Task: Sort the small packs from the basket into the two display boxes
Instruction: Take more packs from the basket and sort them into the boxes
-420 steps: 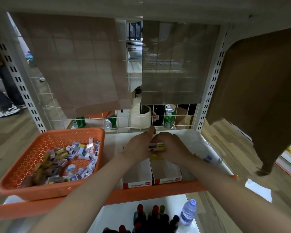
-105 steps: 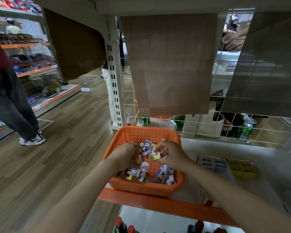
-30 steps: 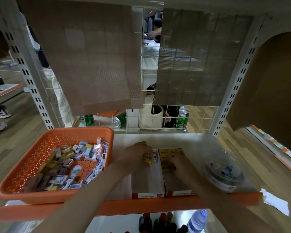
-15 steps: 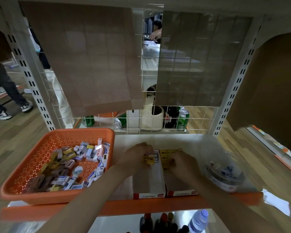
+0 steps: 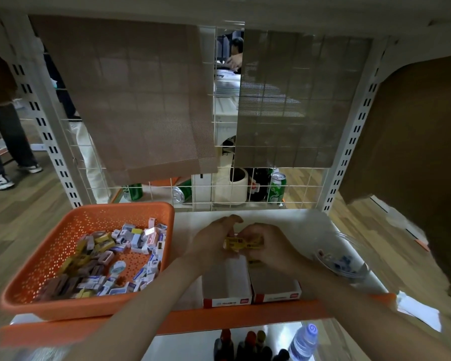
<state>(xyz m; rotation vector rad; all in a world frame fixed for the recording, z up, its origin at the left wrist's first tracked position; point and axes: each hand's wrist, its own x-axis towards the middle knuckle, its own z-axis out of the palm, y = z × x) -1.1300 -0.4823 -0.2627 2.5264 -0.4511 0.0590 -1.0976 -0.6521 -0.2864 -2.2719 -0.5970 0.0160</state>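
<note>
You hold a short row of yellow packs [image 5: 243,243] between your left hand [image 5: 212,247] and right hand [image 5: 270,252], fingers curled round its ends, just right of the basket [image 5: 125,207] and over the two display boxes [image 5: 227,278]. You seem mid-placement. Next, lower it squarely, probably into the box farther from the basket [image 5: 274,282].

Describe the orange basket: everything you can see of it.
The orange basket looks like plastic: rectangular, rounded corners, perforated floor and walls. It sits upright on the left of the white shelf, holding a loose heap of small packs, blue-white, yellow and brown. The left hand and right hand, gripping yellow packs, do not touch it.
</note>
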